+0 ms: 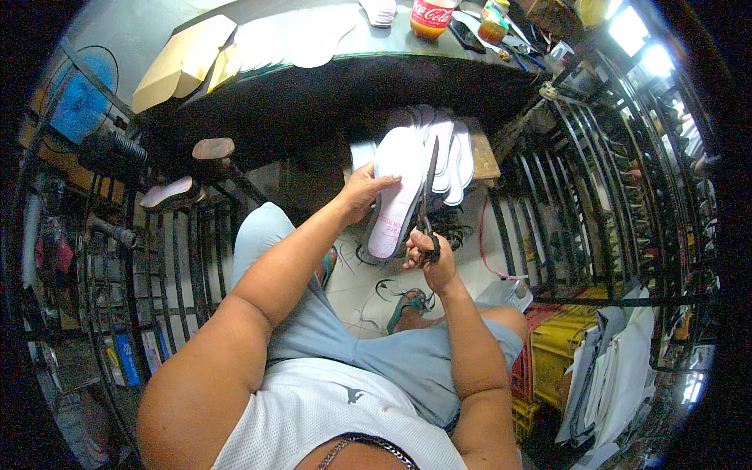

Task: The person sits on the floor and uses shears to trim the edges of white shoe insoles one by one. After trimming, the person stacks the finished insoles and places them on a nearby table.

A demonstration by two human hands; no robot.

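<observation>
My left hand (366, 193) grips a white shoe insole (397, 188) by its left edge, thumb on top. The insole has a dark rim and red print near its lower end. In my right hand (431, 254) is a pair of scissors (430, 188), its long dark blades pointing up along the insole's right edge. How far the blades are apart is hard to see. Behind these, several more white insoles (457, 160) lie overlapping on a wooden board (486, 153).
Above stands a dark table (376, 48) with flat white insole pieces (317, 41), a cardboard box (188, 59), a soda bottle (431, 19) and a phone (468, 35). Dark trimmings (392, 291) litter the tiled floor. Metal racks (564, 211) flank me; a yellow crate (560, 348) sits right.
</observation>
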